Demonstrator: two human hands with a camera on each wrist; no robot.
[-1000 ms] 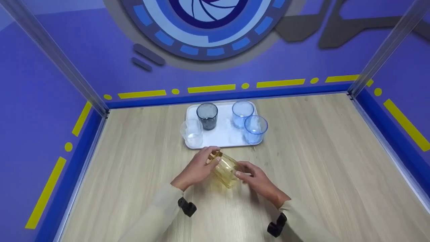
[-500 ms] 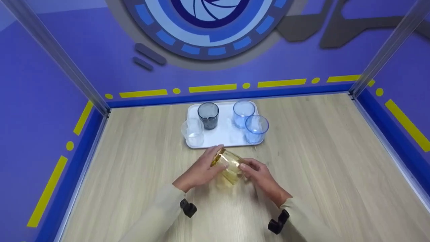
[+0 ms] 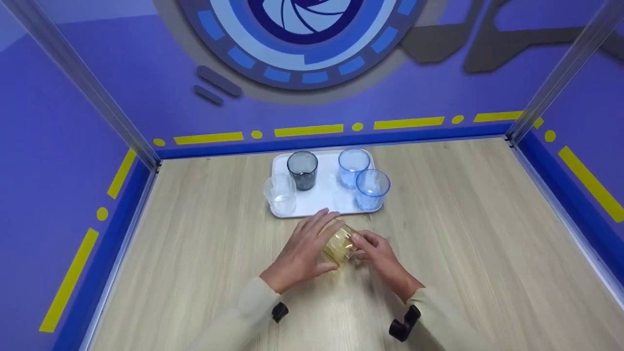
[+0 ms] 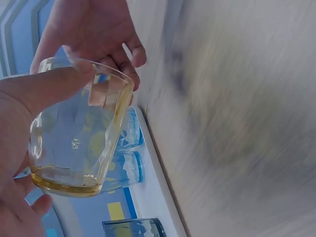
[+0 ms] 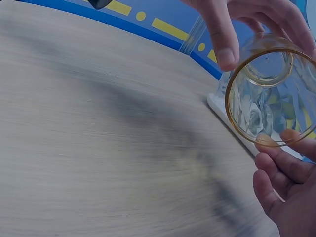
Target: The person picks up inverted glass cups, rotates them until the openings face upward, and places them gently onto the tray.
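A yellow see-through cup [image 3: 341,245] is tilted above the wooden table, between both hands. My left hand [image 3: 299,249] holds it from the left, fingers spread over its far side and thumb low on the near side. At the other end, my right hand [image 3: 382,262] pinches the cup with thumb and fingers. In the right wrist view the amber rim of the cup [image 5: 232,111] faces the camera, with right fingertips [image 5: 266,140] at its lower edge. The left wrist view shows the left thumb [image 4: 49,86] across the cup's wall.
Just beyond the hands lies a white tray [image 3: 321,201]. On it stand a dark grey cup [image 3: 303,173], a clear cup [image 3: 281,196] and two blue cups [image 3: 353,168]. Blue-purple panels [image 3: 312,109] enclose the table [image 3: 463,234] at the back and sides.
The left hand has shifted its hold: its fingers now reach over the cup's far side and its thumb has dropped lower. Cup and right hand have moved slightly right.
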